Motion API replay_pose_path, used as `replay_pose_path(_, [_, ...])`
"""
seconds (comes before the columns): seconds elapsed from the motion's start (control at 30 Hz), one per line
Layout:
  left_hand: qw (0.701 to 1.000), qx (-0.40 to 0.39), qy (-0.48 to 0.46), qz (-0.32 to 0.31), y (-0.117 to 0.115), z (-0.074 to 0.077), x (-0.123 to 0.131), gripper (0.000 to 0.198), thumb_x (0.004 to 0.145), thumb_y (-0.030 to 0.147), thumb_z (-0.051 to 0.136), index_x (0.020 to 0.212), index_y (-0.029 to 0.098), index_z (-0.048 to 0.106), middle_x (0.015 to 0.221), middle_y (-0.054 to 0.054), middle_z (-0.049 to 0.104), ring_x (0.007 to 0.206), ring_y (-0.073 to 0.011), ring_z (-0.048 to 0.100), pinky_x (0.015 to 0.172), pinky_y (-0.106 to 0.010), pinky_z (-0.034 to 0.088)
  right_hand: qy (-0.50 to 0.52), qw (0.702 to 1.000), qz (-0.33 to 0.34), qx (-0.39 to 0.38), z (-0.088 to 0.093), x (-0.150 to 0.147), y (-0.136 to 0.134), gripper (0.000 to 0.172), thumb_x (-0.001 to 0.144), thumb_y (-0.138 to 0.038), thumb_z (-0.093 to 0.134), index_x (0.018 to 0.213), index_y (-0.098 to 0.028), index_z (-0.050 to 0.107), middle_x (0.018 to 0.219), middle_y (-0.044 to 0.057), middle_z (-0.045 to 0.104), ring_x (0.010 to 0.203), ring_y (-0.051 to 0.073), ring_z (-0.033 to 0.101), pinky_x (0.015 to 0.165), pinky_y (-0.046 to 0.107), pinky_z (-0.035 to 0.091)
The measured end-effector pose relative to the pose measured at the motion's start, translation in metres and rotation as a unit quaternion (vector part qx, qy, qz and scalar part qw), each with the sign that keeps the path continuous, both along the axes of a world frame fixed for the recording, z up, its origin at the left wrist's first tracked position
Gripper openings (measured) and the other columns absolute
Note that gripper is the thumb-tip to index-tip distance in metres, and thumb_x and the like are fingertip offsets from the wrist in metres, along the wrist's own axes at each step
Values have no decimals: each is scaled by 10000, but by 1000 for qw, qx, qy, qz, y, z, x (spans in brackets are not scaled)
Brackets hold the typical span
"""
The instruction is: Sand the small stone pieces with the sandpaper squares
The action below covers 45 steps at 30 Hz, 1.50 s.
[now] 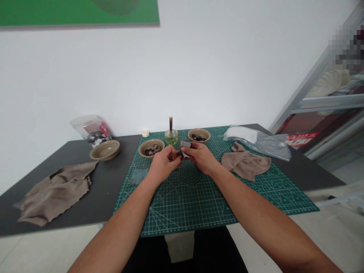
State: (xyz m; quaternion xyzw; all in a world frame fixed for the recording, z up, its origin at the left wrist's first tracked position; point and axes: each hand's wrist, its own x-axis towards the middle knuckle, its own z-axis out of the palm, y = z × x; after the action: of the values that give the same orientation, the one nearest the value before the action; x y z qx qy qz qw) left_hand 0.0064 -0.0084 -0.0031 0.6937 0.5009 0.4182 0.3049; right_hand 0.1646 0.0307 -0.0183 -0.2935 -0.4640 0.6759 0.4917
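Note:
Both my hands meet over the far middle of the green cutting mat [199, 197]. My left hand [163, 163] is closed in a pinch on a small dark piece I cannot make out. My right hand [200, 156] is closed around a small grey block [185, 144], which sticks out above its fingers. Just behind the hands stand a tan bowl of dark and light small pieces [151, 147], a small glass bottle of greenish liquid with a dark stick in it [171, 135], and a second tan bowl of dark pieces [199, 134].
A grey square sheet [139, 176] lies on the mat at left. Brown cloths lie at right [246, 163] and far left [54, 191]. An empty tan bowl [105, 149], a tipped clear jar [91, 129], a plastic bag [256, 140] and a small white lid [145, 133] sit on the dark table [298, 170].

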Motion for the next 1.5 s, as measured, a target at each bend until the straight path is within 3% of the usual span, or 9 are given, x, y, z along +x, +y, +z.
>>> replay_pose_path(0.5, [1000,9,-25,-4,3,-3,-2,169,759,279,624,715,211,476,625,11,665,568,-155,612,522,-244,419,11,1000,-7,25,2,0,-2,301,600,-344,828,754,-161,646,708,-4,658,627,132,577,638,290,453])
replay_pose_path(0.63, [997,-5,-78,-15,4,-3,-2,184,756,294,622,720,216,459,627,14,661,583,-166,632,551,-261,451,11,999,-1,33,1,-1,-1,298,587,-311,837,758,-162,645,712,-9,655,631,122,578,621,272,447])
replay_pose_path(0.83, [995,-36,-85,-27,2,3,0,202,745,333,640,749,217,475,613,22,642,556,-157,612,535,-256,437,-2,997,-82,9,0,0,4,313,566,-350,827,743,-162,650,681,2,655,591,137,574,545,282,482])
replay_pose_path(0.93, [995,19,-94,-1,2,5,-1,180,728,308,658,746,209,509,618,32,590,532,-122,537,517,-234,390,-13,993,-119,17,2,4,6,315,578,-368,821,764,-164,669,687,6,656,591,134,573,528,271,481])
replay_pose_path(1.03, [994,69,-83,23,6,4,-4,148,718,281,671,759,196,557,696,15,587,591,-115,519,552,-233,393,-47,990,-125,38,4,7,5,322,602,-393,809,794,-170,677,700,11,665,585,134,573,517,265,471])
replay_pose_path(1.17, [992,48,-107,34,9,1,-4,179,744,294,658,883,193,610,709,11,603,636,-136,575,614,-260,455,-50,989,-123,62,4,6,3,416,575,-378,832,884,-219,604,696,-11,678,571,158,593,510,290,482])
replay_pose_path(1.33, [987,5,-157,32,8,0,-3,226,693,292,712,856,179,604,738,-18,663,695,-169,648,682,-306,517,-78,985,-112,105,4,4,1,322,648,-407,788,802,-243,557,661,-31,644,546,158,572,493,293,469])
replay_pose_path(1.43, [990,6,-135,35,7,1,-3,206,675,277,732,806,170,614,800,-46,690,750,-181,663,707,-319,529,-141,970,-109,164,3,4,1,218,714,-405,742,796,-229,643,730,-2,662,627,163,589,588,306,478])
replay_pose_path(1.5, [992,15,-122,36,6,1,-2,192,680,272,731,810,166,637,825,-56,700,778,-189,668,718,-324,533,-184,951,-118,221,2,5,1,174,752,-393,711,795,-225,695,891,32,687,802,191,622,723,337,493])
